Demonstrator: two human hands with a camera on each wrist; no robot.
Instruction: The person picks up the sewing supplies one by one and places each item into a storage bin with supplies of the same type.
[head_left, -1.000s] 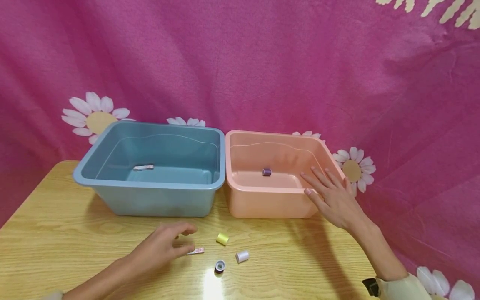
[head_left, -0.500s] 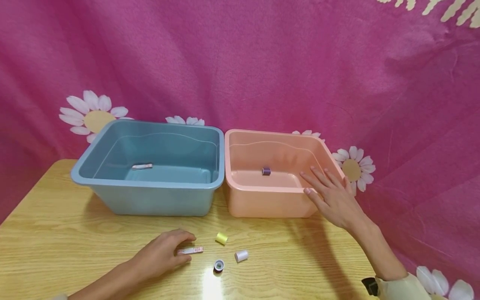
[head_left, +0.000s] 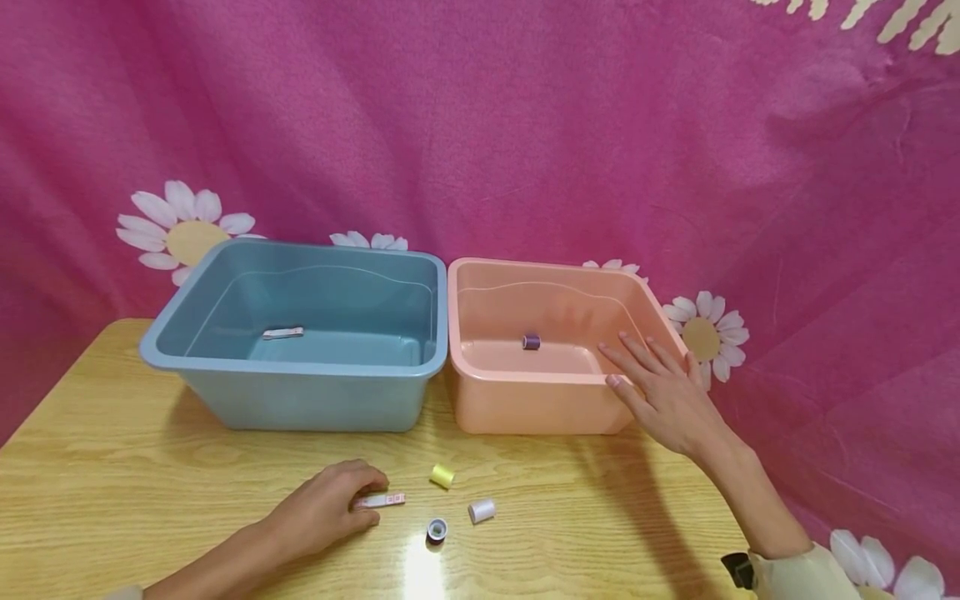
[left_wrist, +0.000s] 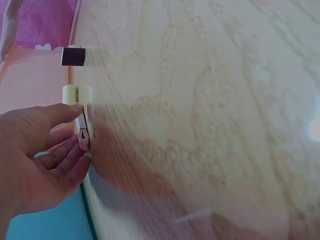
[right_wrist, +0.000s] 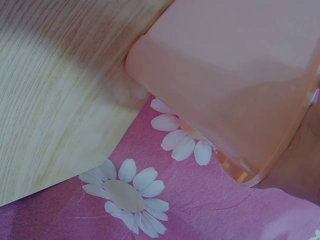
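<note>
On the table my left hand (head_left: 330, 506) bends its fingers and thumb around a folded tape measure (head_left: 380, 500), printed red on white. In the left wrist view the fingers (left_wrist: 67, 157) lie close along the tape measure (left_wrist: 83, 137), and the thumb reaches its other side. My right hand (head_left: 671, 400) spreads straight fingers over the right front corner of the pink bin (head_left: 540, 408). To the right of the left hand lie a yellow thread spool (head_left: 442, 477), a white spool (head_left: 482, 511) and a dark spool (head_left: 437, 530) standing on end.
A blue bin (head_left: 315, 400) stands left of the pink one, with another folded tape measure (head_left: 282, 332) inside. A purple spool (head_left: 531, 342) lies in the pink bin. Behind hangs a magenta cloth (head_left: 480, 125) with daisies.
My left hand has lowered around the tape measure, its fingers drawing nearer to it over the last half second. The right hand has stayed at the pink bin.
</note>
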